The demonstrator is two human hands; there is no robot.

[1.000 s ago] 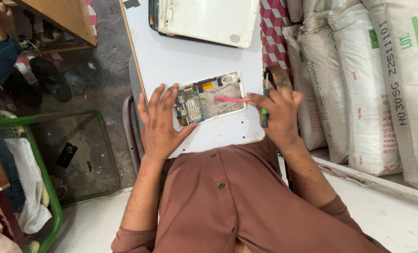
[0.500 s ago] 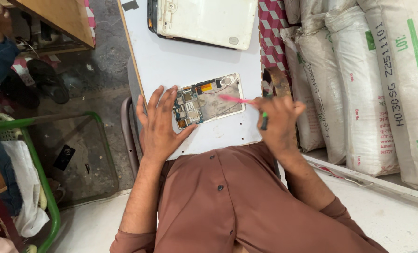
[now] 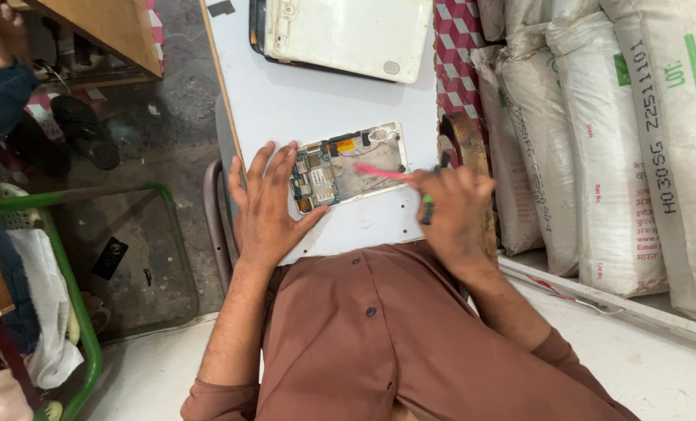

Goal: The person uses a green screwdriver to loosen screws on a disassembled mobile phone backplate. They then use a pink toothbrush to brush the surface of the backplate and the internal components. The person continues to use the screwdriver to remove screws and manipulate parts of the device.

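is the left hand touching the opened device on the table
Touching: the head view shows the left hand with its fingers lying on the opened device at the circuit-board end.

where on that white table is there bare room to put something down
Free: the strip of table between the white tablet and the opened device, and the patch in front of it, between both hands. Crowded: the device, left hand and right hand.

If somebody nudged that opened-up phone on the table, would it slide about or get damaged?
Probably it would slide: the opened device lies flat on the smooth white table, and the left hand presses on its edge. Likely fragile too, with circuit boards bare where the right hand works a pink tool.
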